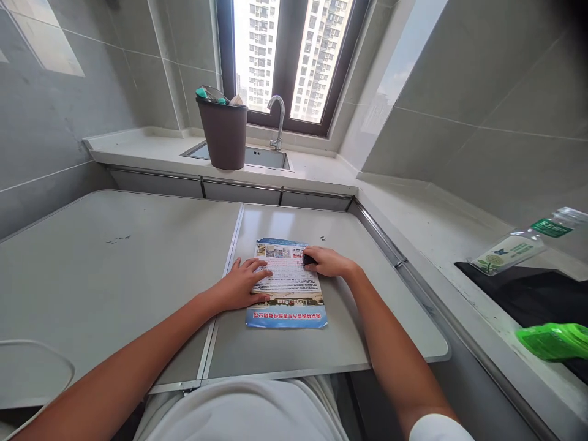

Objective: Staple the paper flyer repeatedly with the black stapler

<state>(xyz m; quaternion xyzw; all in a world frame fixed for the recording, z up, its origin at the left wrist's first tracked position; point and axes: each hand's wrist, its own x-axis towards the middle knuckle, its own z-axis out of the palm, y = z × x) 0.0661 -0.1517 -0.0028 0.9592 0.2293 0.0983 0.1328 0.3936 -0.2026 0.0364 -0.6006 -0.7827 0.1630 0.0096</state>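
A printed flyer (294, 283) with blue bands lies flat on the folding table, its large red lettering upside down to me. My left hand (245, 284) rests on its left edge with fingers spread and holds nothing. Near the flyer's upper right edge, my right hand (329, 261) closes around a small black object (309, 258). Fingers cover most of that object, so its kind cannot be made out. It is over the paper beside the red print. Some tiny dark bits (323, 238) sit on the table beyond the right hand.
The folding table (151, 275) has a metal seam left of the flyer. Behind it, a brown bin (225, 135) stands by the sink (266, 158) and faucet (278, 122). A clear bottle (519, 248) and a green bottle (554, 341) lie on the right counter. A white cable (41, 346) crosses the left.
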